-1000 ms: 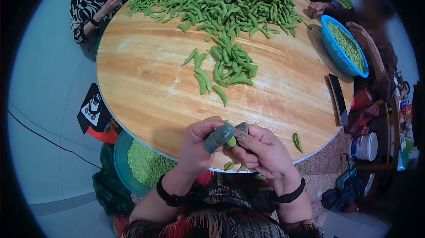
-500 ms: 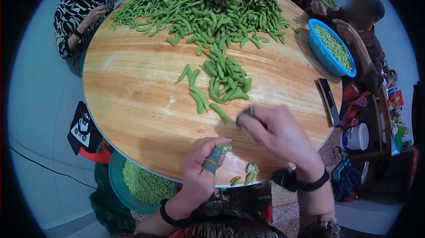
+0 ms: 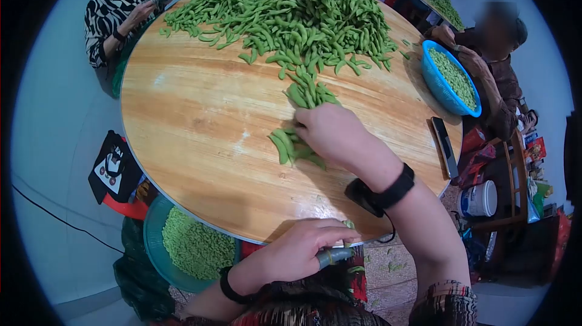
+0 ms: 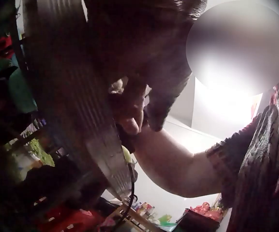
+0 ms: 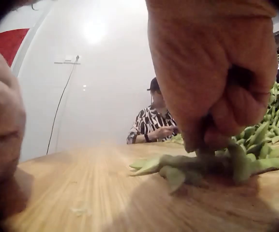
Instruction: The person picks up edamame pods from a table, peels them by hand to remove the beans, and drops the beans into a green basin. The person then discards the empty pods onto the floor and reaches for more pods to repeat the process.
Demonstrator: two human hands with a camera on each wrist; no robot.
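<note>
My right hand (image 3: pixel 330 132) reaches into a small cluster of green edamame pods (image 3: pixel 282 146) mid-table. Its fingers are curled down and grip some of the pods (image 5: pixel 175 176) against the wood in the right wrist view. My left hand (image 3: pixel 297 250) lies at the table's near edge, fingers extended, a grey-green cover (image 3: pixel 334 257) on its thumb. A bit of green pod (image 3: pixel 348 225) shows by its fingertips, and a pod shell (image 3: pixel 356 269) is just below the edge. The left wrist view is dark; the hand (image 4: pixel 132 113) shows only partly there.
A large heap of edamame pods (image 3: pixel 303 16) covers the far side of the round wooden table (image 3: pixel 188 114). A blue basket (image 3: pixel 433 77) of shelled beans and a phone (image 3: pixel 444 147) lie right. A green basin (image 3: pixel 154 235) of beans stands below left. Other people (image 3: pixel 130 10) sit around.
My right hand has gone forward from over the near table to the small pod cluster. My left hand has moved right along the edge, and the shells lying there are gone from the tabletop.
</note>
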